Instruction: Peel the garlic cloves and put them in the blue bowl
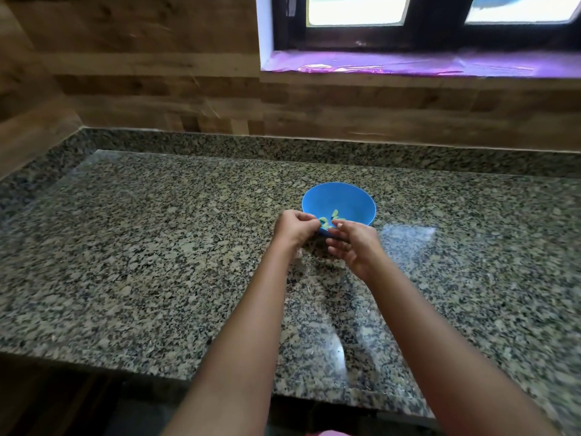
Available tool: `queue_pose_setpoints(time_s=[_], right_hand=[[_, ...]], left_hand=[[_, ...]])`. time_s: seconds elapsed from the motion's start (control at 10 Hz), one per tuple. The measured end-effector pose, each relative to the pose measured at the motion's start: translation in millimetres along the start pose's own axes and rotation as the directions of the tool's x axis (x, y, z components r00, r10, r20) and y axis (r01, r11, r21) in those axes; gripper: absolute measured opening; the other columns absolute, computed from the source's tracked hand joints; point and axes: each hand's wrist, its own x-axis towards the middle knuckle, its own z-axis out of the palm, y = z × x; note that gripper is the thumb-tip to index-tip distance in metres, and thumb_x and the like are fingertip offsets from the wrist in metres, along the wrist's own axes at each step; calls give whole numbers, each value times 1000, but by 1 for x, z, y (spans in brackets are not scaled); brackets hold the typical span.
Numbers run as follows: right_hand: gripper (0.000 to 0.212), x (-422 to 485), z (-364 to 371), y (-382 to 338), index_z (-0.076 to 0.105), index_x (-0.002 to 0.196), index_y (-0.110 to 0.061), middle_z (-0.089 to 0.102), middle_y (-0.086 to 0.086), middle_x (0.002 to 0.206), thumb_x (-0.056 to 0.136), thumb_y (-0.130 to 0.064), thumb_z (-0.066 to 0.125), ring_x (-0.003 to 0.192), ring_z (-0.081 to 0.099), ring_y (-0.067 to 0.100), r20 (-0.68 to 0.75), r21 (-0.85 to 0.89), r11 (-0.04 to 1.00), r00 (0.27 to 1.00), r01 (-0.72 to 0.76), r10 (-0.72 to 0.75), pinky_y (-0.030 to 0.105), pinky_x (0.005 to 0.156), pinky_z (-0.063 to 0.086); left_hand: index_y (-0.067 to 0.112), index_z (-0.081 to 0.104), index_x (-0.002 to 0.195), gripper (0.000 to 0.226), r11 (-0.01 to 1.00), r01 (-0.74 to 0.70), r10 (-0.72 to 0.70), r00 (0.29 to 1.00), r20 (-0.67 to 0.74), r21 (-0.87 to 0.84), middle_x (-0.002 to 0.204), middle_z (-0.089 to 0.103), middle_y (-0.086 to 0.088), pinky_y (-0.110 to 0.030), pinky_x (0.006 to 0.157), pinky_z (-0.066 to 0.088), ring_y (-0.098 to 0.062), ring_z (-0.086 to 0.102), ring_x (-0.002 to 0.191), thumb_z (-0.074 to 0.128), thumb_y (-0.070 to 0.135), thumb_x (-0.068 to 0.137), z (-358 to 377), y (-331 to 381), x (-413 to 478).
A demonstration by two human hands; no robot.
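Over the granite counter (157,262) both hands meet at the near rim of the blue bowl (352,196), left hand (290,228) pinching something too small to identify, right hand (352,243) loosely spread, while several peeled cloves (331,217) already lie inside, suggesting peeling is well advanced.

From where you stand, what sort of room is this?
Most likely a home kitchen: a speckled granite counter under a window, wood-look wall tiles, and a blue bowl holding garlic cloves.

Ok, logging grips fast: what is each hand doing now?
Left hand: fingers curled, pinching something small; cannot tell what.
Right hand: fingers relaxed, open, holding nothing visible.
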Motion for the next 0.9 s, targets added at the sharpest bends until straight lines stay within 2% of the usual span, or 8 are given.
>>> queue_pose_setpoints(time_s=[0.1,0.2,0.3,0.4,0.5,0.6,0.8,0.9], right_hand=[[14,2,-7,-10,58,98,-7,59,7,82,94,-6,45,62,54,19,-44,28,999,999,22,-20,26,56,46],[14,7,-15,-16,57,101,-6,59,7,82,95,-8,44,63,54,20,-84,51,998,996,32,-27,26,56,46],[16,11,-21,-20,57,104,-4,59,7,84,95,-9,45,65,55,21,-121,62,998,992,30,-22,26,55,46],[17,13,-24,-23,58,106,-4,58,7,83,96,-10,45,66,54,20,-139,58,998,990,27,-19,26,55,46],[19,12,-27,-23,57,107,-3,58,7,81,96,-9,43,63,53,20,-137,69,997,990,31,-22,27,56,45],[21,13,-31,-20,57,110,-2,58,6,79,96,-8,43,61,53,19,-132,67,997,991,26,-17,27,57,45],[20,4,-30,-14,58,108,-3,58,7,79,96,-8,44,62,54,19,-70,69,998,998,11,-6,27,58,47],[19,0,-30,-6,57,107,-3,58,7,76,96,-8,43,61,54,19,-51,49,999,999,2,1,27,57,46]], left_hand=[[5,67,84,8,999,2,-3,1000,9,41,68,59,1,-22,64,43,-16,56,73,63,6,78,14,12,14],[7,66,85,6,994,-6,6,1000,4,108,79,66,-6,-26,75,49,-20,63,81,66,10,79,25,18,25],[5,68,92,14,975,-15,17,1000,-6,219,100,70,-12,-27,83,48,-23,65,95,67,12,80,34,23,33],[2,70,100,19,944,-40,43,999,-2,328,104,69,-12,-26,84,47,-22,64,100,67,11,83,39,27,37],[2,70,100,18,925,-95,100,995,5,369,105,69,-13,-27,86,47,-22,64,99,67,11,85,41,27,38],[3,70,97,14,929,-134,150,988,-20,345,100,70,-13,-29,88,50,-23,65,97,65,10,86,39,23,38],[7,70,88,7,976,-163,172,983,-55,148,86,70,-8,-36,82,55,-24,66,82,68,9,82,13,6,18],[7,68,92,10,981,-142,148,988,-36,134,91,69,-10,-34,81,55,-23,66,85,67,8,83,2,-16,-4]])
